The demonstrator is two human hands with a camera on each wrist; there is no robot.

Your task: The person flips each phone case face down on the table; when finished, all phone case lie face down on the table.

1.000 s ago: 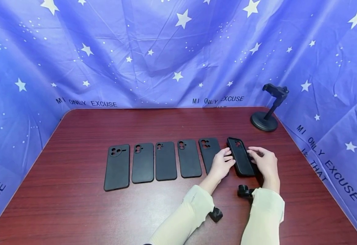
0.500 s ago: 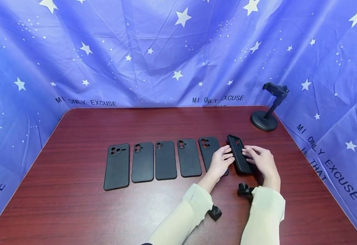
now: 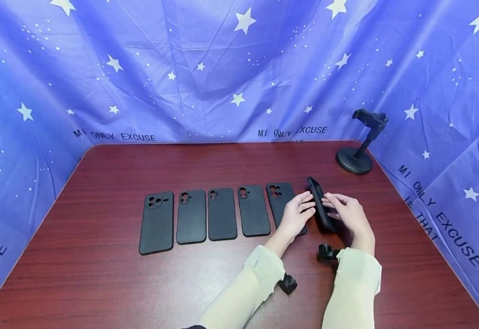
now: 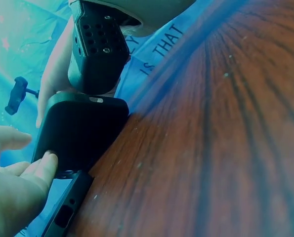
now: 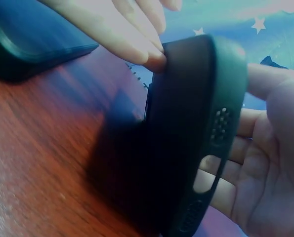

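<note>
A black phone case stands tilted on one long edge at the right end of a row of cases. Its flat back faces my left hand, whose extended fingertips touch that back in both wrist views. My right hand is on the hollow side, fingers against the case near its raised rim. In the right wrist view the case's bottom end shows a port slot and small speaker holes; parts of the right fingers are hidden behind it. My left forearm and hand partly cover the nearest flat phone case.
Several black phone cases lie flat, backs up, in a row to the left, including the leftmost case. A black phone stand is at the table's back right corner. A starry blue curtain hangs behind.
The case has gone from lying nearly flat, hollow side up, to standing on its right edge as its left edge rose. My right fingers have shifted left, into its hollow side.
</note>
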